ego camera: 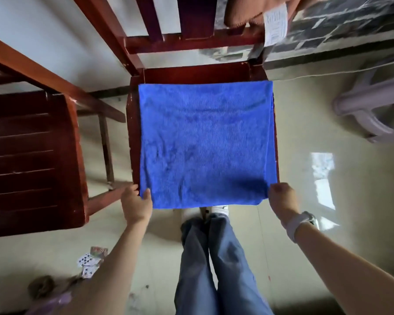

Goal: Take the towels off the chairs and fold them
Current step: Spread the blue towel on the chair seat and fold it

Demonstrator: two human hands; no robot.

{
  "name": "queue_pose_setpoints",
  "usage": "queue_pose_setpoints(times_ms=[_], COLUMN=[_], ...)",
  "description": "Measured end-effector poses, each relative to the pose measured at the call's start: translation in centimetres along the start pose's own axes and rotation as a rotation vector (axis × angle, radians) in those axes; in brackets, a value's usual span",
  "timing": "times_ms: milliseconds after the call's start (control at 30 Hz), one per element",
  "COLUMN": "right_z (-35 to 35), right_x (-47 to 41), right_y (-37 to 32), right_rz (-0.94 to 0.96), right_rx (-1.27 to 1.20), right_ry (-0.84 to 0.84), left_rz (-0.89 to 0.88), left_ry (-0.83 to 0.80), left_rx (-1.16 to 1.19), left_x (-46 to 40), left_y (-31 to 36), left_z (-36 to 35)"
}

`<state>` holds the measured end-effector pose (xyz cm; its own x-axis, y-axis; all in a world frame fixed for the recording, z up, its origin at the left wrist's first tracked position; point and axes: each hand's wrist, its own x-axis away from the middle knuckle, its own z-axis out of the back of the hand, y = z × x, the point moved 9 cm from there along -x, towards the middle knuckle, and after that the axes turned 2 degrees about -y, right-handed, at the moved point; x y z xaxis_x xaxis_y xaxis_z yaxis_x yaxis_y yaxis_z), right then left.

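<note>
A blue towel (204, 142) lies spread flat over the seat of a red-brown wooden chair (191, 72) in front of me. Its near edge hangs past the seat's front. My left hand (135, 203) pinches the towel's near left corner, thumb on top. At the near right corner my right hand (282, 198) grips the cloth with curled fingers; a pale watch band sits on that wrist. An orange-pink towel (243, 12) with a white label hangs over the chair's back at the upper right.
A second dark wooden chair (32, 160) stands close at the left. A pale plastic stool (369, 110) lies at the right. Playing cards (91, 261) are scattered on the glossy floor near my left arm. My legs and shoes are below the towel.
</note>
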<state>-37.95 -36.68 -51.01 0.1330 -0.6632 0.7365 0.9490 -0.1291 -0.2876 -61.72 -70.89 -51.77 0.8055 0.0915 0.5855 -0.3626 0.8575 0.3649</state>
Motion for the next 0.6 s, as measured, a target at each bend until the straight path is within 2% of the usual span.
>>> queue_pose_setpoints(times_ms=[200, 367, 467, 600], right_z=[-3.2, -3.9, -3.2, -0.3], right_x=[1.4, 1.9, 2.3, 2.7], right_y=[2.9, 3.4, 3.0, 3.3], right_rz=[-0.124, -0.192, -0.096, 0.042], right_rx=[-0.324, -0.424, -0.343, -0.268], right_ry=[-0.047, -0.021, -0.047, 0.090], left_rz=[0.051, 0.071, 0.121, 0.184], left_ry=[-0.012, -0.016, -0.012, -0.062], left_rx=[-0.040, -0.015, 0.115, 0.275], left_x=[-0.3, 0.4, 1.6, 3.3], left_y=[-2.6, -0.9, -0.9, -0.9], left_z=[-1.6, -1.4, -1.1, -1.4])
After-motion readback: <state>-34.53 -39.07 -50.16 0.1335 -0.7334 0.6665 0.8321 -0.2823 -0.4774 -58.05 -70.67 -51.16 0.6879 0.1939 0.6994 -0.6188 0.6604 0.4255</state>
